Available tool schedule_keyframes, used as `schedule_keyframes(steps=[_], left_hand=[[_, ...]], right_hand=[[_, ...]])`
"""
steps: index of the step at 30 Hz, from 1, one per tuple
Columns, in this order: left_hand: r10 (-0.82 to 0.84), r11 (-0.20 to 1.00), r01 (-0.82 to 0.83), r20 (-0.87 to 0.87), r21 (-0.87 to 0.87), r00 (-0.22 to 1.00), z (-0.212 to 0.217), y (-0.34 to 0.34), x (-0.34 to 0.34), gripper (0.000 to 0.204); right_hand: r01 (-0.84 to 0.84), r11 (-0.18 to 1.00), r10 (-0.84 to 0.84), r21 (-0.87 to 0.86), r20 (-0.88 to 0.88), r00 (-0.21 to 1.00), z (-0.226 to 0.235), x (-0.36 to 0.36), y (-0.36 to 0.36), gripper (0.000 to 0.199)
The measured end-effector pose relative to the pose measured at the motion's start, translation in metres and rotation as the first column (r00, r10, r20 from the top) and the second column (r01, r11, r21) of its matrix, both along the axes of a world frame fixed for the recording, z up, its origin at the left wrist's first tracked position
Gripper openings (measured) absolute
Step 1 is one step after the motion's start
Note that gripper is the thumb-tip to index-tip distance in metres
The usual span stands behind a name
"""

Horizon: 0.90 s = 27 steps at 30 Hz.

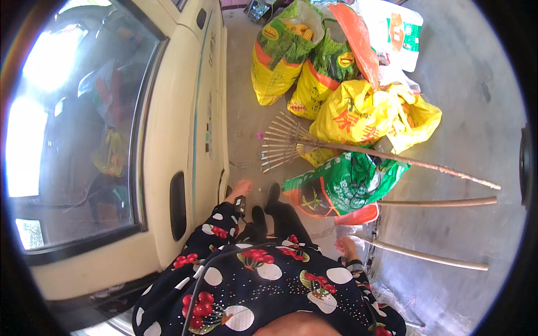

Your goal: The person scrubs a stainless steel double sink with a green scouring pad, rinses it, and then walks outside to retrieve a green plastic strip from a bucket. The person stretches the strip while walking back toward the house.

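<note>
My left hand point(240, 190) hangs beside the cream vehicle, its fingers loosely stretched and nothing seen in them. Low on the right, my right hand point(345, 246) has its fingers apart, close to the end of a curved wooden pole point(431, 257); I see no grip on the pole. Ahead lies a rake point(280, 141) with splayed tines, its long handle slanting right across a green plastic bag point(350, 182) with a black cord on it. Behind the rake stands a yellow plastic bag point(350, 115). Both feet, in dark shoes point(273, 194), are on the floor.
The cream vehicle point(212, 112) fills the left side, its window reflecting light. Yellow-green sacks point(277, 61), one showing corn cobs point(301, 31), stand at the back beside a white bag point(406, 36). Another wooden pole point(443, 203) and a red-orange object point(358, 215) lie at right.
</note>
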<state>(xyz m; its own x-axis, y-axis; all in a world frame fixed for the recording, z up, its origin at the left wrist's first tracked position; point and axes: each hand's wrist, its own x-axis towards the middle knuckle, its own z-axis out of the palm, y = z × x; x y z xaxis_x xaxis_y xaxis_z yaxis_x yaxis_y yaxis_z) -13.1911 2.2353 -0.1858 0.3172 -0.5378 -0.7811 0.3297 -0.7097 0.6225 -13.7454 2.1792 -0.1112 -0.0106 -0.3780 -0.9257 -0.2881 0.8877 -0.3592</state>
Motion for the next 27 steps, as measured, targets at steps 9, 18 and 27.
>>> schedule_keyframes(steps=[9, 18, 27], left_hand=[[0.084, 0.993, -0.092, 0.103, 0.077, 0.991, 0.054, -0.075, 0.089, 0.022], [0.069, 0.997, -0.064, 0.166, -0.035, 0.984, 0.056, -0.169, 0.135, 0.022], [0.111, 0.993, -0.106, 0.147, -0.044, 0.983, 0.007, -0.287, 0.21, 0.019]], right_hand=[[0.017, 0.995, -0.021, 0.098, 0.039, 0.999, -0.032, 0.056, -0.091, 0.022], [-0.055, 0.96, 0.057, -0.275, -0.001, 0.998, 0.014, 0.111, -0.239, 0.029], [0.128, 0.959, -0.145, -0.253, -0.049, 0.988, 0.025, 0.148, -0.247, 0.03]])
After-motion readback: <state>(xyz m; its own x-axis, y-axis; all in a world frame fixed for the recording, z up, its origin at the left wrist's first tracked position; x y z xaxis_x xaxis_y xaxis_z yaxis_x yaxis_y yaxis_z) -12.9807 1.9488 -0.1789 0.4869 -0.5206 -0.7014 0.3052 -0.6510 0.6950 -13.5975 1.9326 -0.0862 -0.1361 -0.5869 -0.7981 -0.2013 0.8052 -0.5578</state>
